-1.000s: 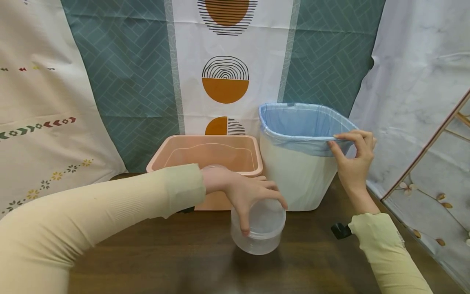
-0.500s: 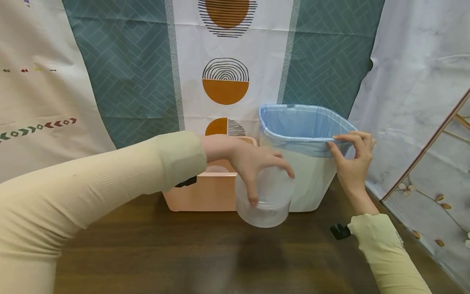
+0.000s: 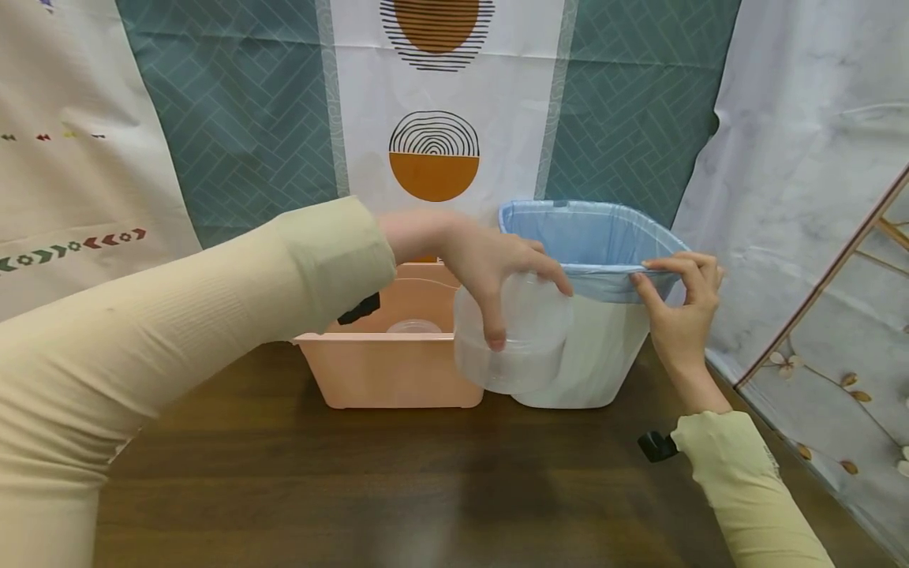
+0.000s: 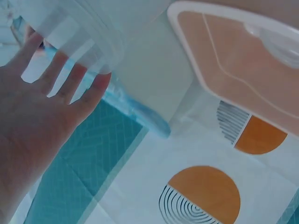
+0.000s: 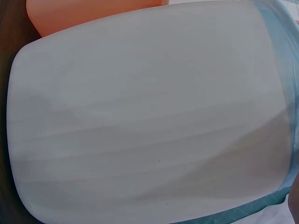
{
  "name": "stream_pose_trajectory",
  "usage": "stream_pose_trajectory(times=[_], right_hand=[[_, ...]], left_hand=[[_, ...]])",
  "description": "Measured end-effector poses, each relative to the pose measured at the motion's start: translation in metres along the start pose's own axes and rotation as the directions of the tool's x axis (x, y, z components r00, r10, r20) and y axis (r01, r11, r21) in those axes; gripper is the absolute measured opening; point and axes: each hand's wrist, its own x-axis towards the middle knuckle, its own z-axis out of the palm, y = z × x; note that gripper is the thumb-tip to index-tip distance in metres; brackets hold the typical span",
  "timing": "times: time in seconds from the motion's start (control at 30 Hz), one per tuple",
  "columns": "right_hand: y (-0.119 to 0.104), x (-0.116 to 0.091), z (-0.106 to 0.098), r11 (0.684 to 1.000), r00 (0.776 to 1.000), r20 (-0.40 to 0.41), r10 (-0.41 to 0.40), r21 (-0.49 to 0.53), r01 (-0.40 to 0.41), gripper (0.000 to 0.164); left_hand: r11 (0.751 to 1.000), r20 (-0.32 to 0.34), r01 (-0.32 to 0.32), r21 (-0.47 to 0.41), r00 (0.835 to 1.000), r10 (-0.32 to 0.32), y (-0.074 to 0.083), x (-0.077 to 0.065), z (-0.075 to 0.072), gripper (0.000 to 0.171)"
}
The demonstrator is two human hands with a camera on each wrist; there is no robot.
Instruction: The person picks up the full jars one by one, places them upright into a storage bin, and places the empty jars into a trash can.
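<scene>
My left hand [image 3: 490, 264] grips a clear round plastic container [image 3: 521, 339] from above, thumb on its near side and fingers over the far side. The container hangs above the table, in front of the white trash bin [image 3: 589, 347] and overlapping the right end of the pink plastic basin [image 3: 398, 371]. In the left wrist view the fingers [image 4: 79, 74] spread along the container's [image 4: 79, 32] wall. My right hand [image 3: 685, 308] pinches the blue bag [image 3: 604, 233] at the bin's front right rim. The right wrist view is mostly the bin's side [image 5: 149, 112].
Another clear round plastic piece [image 3: 414, 326] lies inside the pink basin. A dark wooden table [image 3: 341, 489] spreads out in front. Patterned curtains [image 3: 256, 110] hang behind, and a marbled sheet [image 3: 817, 197] stands at the right.
My left hand has lifted the clear container up from low over the table to the height of the basin's rim. The right hand stays on the bag's edge.
</scene>
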Motion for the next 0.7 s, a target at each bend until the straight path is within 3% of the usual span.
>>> stream_pose_trajectory(times=[0.23, 0.47, 0.7], right_hand=[[-0.002, 0.0, 0.001, 1.0, 1.0, 0.001, 0.009, 0.002, -0.009, 0.021], [-0.009, 0.0, 0.001, 1.0, 1.0, -0.005, 0.012, 0.003, -0.012, 0.021], [-0.006, 0.0, 0.001, 1.0, 1.0, 0.006, 0.014, 0.002, -0.014, 0.021]], left_hand=[[0.998, -0.007, 0.054, -0.013, 0.999, -0.054, 0.0, -0.011, -0.028, 0.09], [0.985, -0.058, 0.166, -0.052, 0.984, -0.169, 0.004, -0.017, -0.058, 0.093], [0.989, -0.14, 0.145, -0.001, 0.98, -0.143, 0.001, -0.016, -0.077, 0.094]])
